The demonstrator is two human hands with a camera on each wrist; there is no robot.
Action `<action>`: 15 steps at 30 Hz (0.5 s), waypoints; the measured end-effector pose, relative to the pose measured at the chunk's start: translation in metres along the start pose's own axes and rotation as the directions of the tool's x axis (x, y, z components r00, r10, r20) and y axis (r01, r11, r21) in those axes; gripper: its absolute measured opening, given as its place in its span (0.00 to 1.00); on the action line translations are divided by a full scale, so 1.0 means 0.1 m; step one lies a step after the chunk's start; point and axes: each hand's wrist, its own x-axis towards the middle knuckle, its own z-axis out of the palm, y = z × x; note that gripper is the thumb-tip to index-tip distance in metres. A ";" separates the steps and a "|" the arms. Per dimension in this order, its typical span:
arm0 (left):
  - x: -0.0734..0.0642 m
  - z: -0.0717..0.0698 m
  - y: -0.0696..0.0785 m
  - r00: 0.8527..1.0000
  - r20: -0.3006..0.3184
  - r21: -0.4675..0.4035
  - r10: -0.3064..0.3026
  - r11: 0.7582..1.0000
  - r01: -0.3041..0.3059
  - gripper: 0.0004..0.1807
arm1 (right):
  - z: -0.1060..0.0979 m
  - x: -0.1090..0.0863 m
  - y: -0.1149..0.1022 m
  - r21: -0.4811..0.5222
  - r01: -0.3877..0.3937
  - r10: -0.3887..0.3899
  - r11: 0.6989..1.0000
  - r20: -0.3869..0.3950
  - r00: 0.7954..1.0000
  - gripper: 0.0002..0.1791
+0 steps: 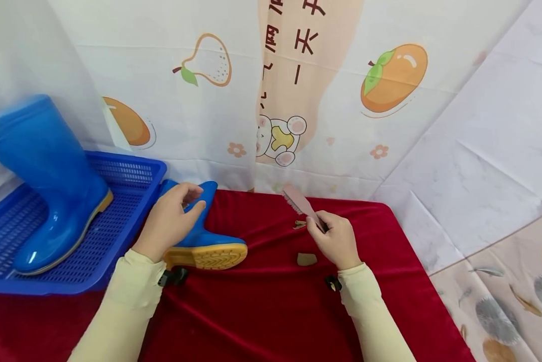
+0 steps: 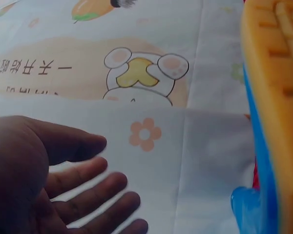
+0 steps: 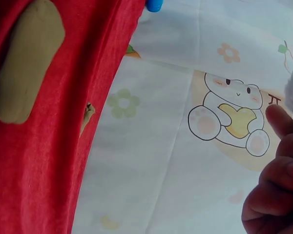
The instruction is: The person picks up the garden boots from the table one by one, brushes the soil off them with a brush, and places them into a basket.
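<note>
My right hand [image 1: 339, 240] grips the handle of a pink brush [image 1: 300, 202], its bristles facing left, above the back of the red-covered table. In the right wrist view its curled fingers [image 3: 276, 187] show at the right edge, with a pale blurred part of the brush beside them. My left hand [image 1: 168, 217] hovers over a blue rain boot [image 1: 200, 232], fingers loosely bent and holding nothing. That boot lies on its side, yellow sole [image 1: 221, 255] toward me; part of its shaft is hidden behind the hand. In the left wrist view the fingers are spread apart from the boot.
A blue plastic basket [image 1: 155, 173] stands at the left with another blue rain boot [image 1: 58, 156] upright in it. A flat brown piece [image 1: 306, 259] and a smaller brown piece [image 1: 300, 224] lie on the red cloth [image 1: 252, 322]. A printed curtain [image 1: 234, 110] hangs behind.
</note>
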 end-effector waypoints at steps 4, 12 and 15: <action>0.00 -0.05 -0.03 0.996 0.026 0.044 -0.087 0.995 0.086 0.21 | 0.00 -0.02 0.01 0.018 -0.033 0.033 0.999 -0.019 0.999 0.17; 0.01 -0.16 -0.21 0.953 0.157 0.210 -0.258 0.952 0.223 0.33 | -0.02 -0.04 -0.03 0.007 -0.014 0.014 1.000 -0.008 1.000 0.13; 0.01 -0.18 -0.27 0.922 0.214 0.291 -0.324 0.922 0.256 0.36 | -0.02 -0.04 -0.04 -0.004 -0.014 0.014 1.000 0.002 1.000 0.12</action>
